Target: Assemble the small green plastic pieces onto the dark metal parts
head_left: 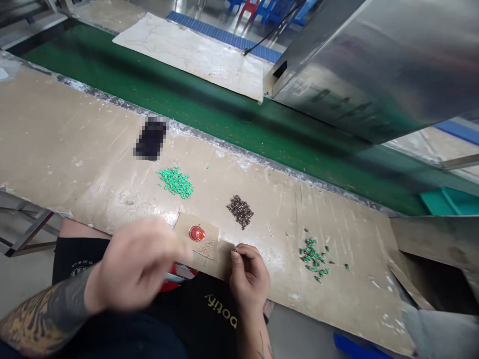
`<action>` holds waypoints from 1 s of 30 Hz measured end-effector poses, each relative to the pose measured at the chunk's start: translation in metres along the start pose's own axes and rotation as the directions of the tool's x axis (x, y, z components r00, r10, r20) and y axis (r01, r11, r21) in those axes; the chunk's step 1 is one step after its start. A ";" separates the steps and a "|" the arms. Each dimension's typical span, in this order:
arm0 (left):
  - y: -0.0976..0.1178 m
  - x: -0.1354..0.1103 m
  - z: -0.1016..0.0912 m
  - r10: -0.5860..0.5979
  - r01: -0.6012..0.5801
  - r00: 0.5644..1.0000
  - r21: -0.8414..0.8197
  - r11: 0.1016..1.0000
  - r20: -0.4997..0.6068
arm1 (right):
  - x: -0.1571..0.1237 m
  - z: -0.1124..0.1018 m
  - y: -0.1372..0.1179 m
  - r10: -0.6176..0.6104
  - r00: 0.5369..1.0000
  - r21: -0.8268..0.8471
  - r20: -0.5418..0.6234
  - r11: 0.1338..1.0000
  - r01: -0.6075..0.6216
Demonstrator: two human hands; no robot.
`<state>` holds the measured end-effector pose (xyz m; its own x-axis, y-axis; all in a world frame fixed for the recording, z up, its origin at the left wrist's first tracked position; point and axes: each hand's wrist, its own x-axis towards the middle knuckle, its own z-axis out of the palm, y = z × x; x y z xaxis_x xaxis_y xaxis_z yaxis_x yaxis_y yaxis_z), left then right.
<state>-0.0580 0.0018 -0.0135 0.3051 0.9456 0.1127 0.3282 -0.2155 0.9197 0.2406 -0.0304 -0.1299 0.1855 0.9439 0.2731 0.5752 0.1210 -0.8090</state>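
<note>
My right hand (pixel 250 279) is at the table's near edge, thumb and forefinger pinched on a small dark brown piece (pixel 234 251). Smeared by motion, my left hand (pixel 140 264) hangs to the left of a square card (pixel 187 224); whether its fingers hold anything does not show. On that card stand a small red-orange cup (pixel 197 233) and a scatter of tiny gold-coloured bits (pixel 208 246). Beyond the card lie a pile of small green pieces (pixel 175 182) and a pile of shiny dark brown pieces (pixel 240 212). Further right is a loose group of green-and-brown pieces (pixel 314 257).
A pixelated dark object (pixel 151 139) lies on the table (pixel 93 149) at the back left. Behind the table runs a green conveyor belt (pixel 194 104), with a pale board (pixel 194 52) across it. A large metal housing (pixel 377 70) stands over the belt at the right.
</note>
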 end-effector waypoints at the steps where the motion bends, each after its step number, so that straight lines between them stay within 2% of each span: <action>1: -0.012 0.015 -0.005 0.020 -0.016 0.998 0.060 0.998 -0.067 | 0.000 -0.001 0.000 0.001 1.000 0.015 0.005 1.000 -0.001; 2: -0.025 0.031 -0.009 0.063 -0.025 0.986 0.234 0.972 -0.155 | 0.001 -0.001 0.000 -0.001 1.000 0.031 0.012 1.000 0.001; 4: -0.051 0.057 -0.017 0.105 0.014 0.975 0.531 0.847 -0.193 | 0.004 -0.003 -0.003 -0.025 0.999 0.053 0.047 0.998 0.022; 6: -0.074 0.074 -0.021 0.072 0.051 0.985 0.672 0.739 -0.154 | 0.009 -0.006 -0.010 -0.081 0.991 0.053 0.111 0.996 0.075; 8: -0.089 0.082 -0.020 0.035 0.065 0.992 0.725 0.686 -0.122 | 0.015 -0.008 -0.021 -0.144 0.971 0.036 0.190 0.990 0.140; 14: -0.102 0.084 -0.014 0.044 0.050 0.994 0.757 0.651 -0.104 | 0.035 -0.003 -0.063 -0.192 0.889 -0.044 0.416 0.972 0.231; 18: -0.107 0.084 -0.013 0.061 0.041 0.992 0.742 0.669 -0.110 | 0.045 0.002 -0.076 -0.173 0.836 -0.099 0.521 0.960 0.260; 24: -0.112 0.081 -0.011 0.082 0.048 0.982 0.647 0.761 -0.170 | 0.057 0.005 -0.085 -0.158 0.791 -0.197 0.591 0.922 0.332; 30: -0.109 0.080 -0.009 0.124 -0.031 0.986 0.604 0.796 -0.112 | 0.063 0.008 -0.090 -0.154 0.762 -0.236 0.629 0.896 0.376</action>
<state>-0.0770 0.1035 -0.1018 0.2410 0.9329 0.2676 0.7917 -0.3485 0.5018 0.1943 0.0203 -0.0435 -0.4481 0.8940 0.0052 0.7735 0.3906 -0.4991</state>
